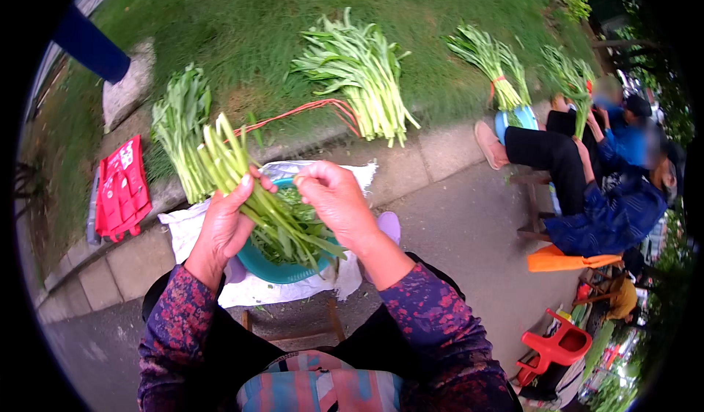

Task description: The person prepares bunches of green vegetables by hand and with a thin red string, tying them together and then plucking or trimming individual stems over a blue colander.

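My left hand (235, 214) grips a small bunch of green leafy stalks (224, 159), pale stem ends up, leaves hanging toward me. My right hand (330, 203) is beside it with thumb and forefinger pinched; what they hold is too small to make out. Below both hands, a teal basin (268, 269) with loose green leaves sits on a white sack (345, 280). A large bundle of greens (176, 126) lies just beyond on the left, another (359, 82) further back on the grass, with red strings (293, 111) between them.
A red bag (125, 184) lies by the left curb (103, 280), near a blue post (88, 45). At right, seated people (601, 221) handle greens, beside tied bundles (502, 89) and a blue basin (513, 122). A red plastic stool (557, 342) is at lower right.
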`<action>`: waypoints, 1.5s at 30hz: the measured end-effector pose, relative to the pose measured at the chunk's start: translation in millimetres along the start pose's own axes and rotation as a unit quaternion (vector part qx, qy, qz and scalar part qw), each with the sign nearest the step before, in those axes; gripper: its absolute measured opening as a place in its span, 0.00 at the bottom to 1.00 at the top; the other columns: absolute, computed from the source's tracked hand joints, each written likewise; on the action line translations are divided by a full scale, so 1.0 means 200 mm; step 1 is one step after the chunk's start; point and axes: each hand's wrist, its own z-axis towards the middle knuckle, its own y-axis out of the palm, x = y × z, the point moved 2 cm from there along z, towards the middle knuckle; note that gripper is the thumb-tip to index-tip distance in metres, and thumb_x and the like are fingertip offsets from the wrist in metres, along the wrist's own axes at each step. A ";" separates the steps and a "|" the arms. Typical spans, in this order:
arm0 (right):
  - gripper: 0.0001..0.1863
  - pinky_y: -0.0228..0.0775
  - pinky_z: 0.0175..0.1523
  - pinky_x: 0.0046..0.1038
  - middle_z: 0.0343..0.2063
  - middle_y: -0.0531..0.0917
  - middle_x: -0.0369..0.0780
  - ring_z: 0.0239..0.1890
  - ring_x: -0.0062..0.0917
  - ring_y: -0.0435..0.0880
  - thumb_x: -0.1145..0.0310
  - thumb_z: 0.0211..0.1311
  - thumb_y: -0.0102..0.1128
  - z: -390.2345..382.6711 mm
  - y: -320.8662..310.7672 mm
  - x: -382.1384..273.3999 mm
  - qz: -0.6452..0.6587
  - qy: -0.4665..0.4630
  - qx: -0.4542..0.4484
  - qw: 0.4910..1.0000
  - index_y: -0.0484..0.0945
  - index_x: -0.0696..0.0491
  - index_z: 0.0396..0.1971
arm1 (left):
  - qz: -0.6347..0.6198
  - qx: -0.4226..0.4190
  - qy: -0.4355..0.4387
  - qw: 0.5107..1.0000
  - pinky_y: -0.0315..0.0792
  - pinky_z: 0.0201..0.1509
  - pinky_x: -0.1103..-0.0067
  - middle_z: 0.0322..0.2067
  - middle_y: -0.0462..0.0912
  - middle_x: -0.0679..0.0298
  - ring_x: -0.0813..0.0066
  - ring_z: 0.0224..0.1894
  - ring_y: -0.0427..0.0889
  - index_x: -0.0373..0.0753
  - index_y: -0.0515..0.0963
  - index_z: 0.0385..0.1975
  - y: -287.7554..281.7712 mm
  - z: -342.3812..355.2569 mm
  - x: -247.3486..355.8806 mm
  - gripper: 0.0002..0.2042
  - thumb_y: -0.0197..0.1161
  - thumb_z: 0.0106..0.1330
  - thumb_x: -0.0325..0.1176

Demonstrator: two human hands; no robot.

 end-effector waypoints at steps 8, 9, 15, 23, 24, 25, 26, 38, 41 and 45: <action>0.04 0.66 0.35 0.14 0.26 0.78 0.31 0.28 0.11 0.74 0.74 0.58 0.57 -0.11 0.05 -0.06 -0.007 0.065 -0.217 0.974 0.76 0.57 0.32 | -0.024 0.037 0.074 0.996 0.69 0.55 0.66 0.40 0.78 0.58 0.62 0.47 0.76 0.38 0.64 0.56 -0.11 0.04 0.23 0.25 0.62 0.61 0.38; 0.04 0.66 0.34 0.14 0.26 0.78 0.31 0.29 0.11 0.74 0.74 0.58 0.57 -0.13 0.06 -0.06 -0.034 0.073 -0.251 0.965 0.77 0.57 0.33 | -0.030 0.036 0.076 0.996 0.69 0.55 0.66 0.41 0.78 0.58 0.62 0.47 0.76 0.38 0.64 0.57 -0.11 0.04 0.24 0.25 0.62 0.61 0.38; 0.06 0.66 0.31 0.14 0.28 0.81 0.33 0.28 0.11 0.76 0.74 0.59 0.58 -0.08 0.00 -0.16 -0.044 0.070 -0.161 0.983 0.79 0.57 0.36 | -0.031 0.008 0.032 0.999 0.69 0.56 0.63 0.40 0.78 0.57 0.59 0.49 0.77 0.39 0.65 0.55 -0.08 0.02 0.17 0.23 0.61 0.62 0.37; 0.05 0.72 0.32 0.17 0.29 0.79 0.34 0.27 0.14 0.78 0.75 0.59 0.58 -0.01 -0.03 -0.11 -0.072 -0.101 0.008 0.992 0.77 0.60 0.33 | -0.022 -0.056 -0.077 0.995 0.71 0.52 0.70 0.41 0.78 0.59 0.67 0.47 0.77 0.37 0.69 0.50 0.07 0.00 -0.03 0.19 0.62 0.61 0.35; 0.05 0.73 0.32 0.17 0.29 0.78 0.35 0.27 0.15 0.78 0.75 0.59 0.58 -0.01 -0.02 -0.13 -0.080 -0.110 0.002 0.991 0.77 0.61 0.33 | -0.025 -0.063 -0.083 0.994 0.71 0.52 0.70 0.41 0.78 0.59 0.67 0.47 0.77 0.37 0.69 0.50 0.07 -0.01 -0.05 0.19 0.63 0.61 0.35; 0.05 0.73 0.31 0.17 0.30 0.78 0.36 0.27 0.15 0.79 0.75 0.59 0.58 -0.01 -0.01 -0.15 -0.083 -0.121 -0.006 0.989 0.77 0.61 0.32 | -0.020 -0.063 -0.086 0.994 0.71 0.52 0.70 0.41 0.78 0.60 0.67 0.47 0.77 0.37 0.69 0.50 0.08 -0.01 -0.04 0.20 0.63 0.61 0.35; 0.06 0.75 0.31 0.18 0.31 0.76 0.38 0.27 0.17 0.80 0.75 0.59 0.57 0.00 -0.02 -0.12 -0.084 -0.113 -0.012 0.990 0.76 0.63 0.32 | -0.016 -0.063 -0.088 0.994 0.71 0.52 0.70 0.41 0.78 0.60 0.68 0.46 0.77 0.37 0.68 0.51 0.10 -0.01 -0.05 0.20 0.63 0.61 0.36; 0.04 0.68 0.30 0.20 0.24 0.75 0.38 0.23 0.17 0.76 0.74 0.55 0.59 -0.01 -0.03 -0.07 -0.188 -0.136 0.006 0.973 0.77 0.60 0.27 | -0.013 -0.069 -0.078 0.994 0.67 0.55 0.75 0.46 0.75 0.65 0.75 0.46 0.74 0.38 0.63 0.59 0.15 0.00 -0.05 0.26 0.61 0.62 0.31; 0.04 0.68 0.30 0.19 0.23 0.75 0.38 0.23 0.16 0.74 0.75 0.55 0.58 -0.02 -0.04 -0.03 -0.172 -0.098 0.013 0.980 0.76 0.60 0.25 | 0.005 -0.075 -0.094 0.993 0.65 0.60 0.70 0.52 0.72 0.62 0.69 0.55 0.71 0.38 0.64 0.58 0.14 0.00 -0.06 0.26 0.64 0.60 0.33; 0.04 0.66 0.31 0.16 0.21 0.76 0.33 0.23 0.12 0.74 0.76 0.60 0.54 -0.02 -0.02 -0.02 -0.165 -0.129 -0.005 0.978 0.73 0.58 0.26 | -0.022 -0.075 -0.089 0.993 0.67 0.58 0.70 0.49 0.75 0.62 0.70 0.53 0.74 0.39 0.68 0.55 0.11 0.00 -0.08 0.22 0.63 0.60 0.33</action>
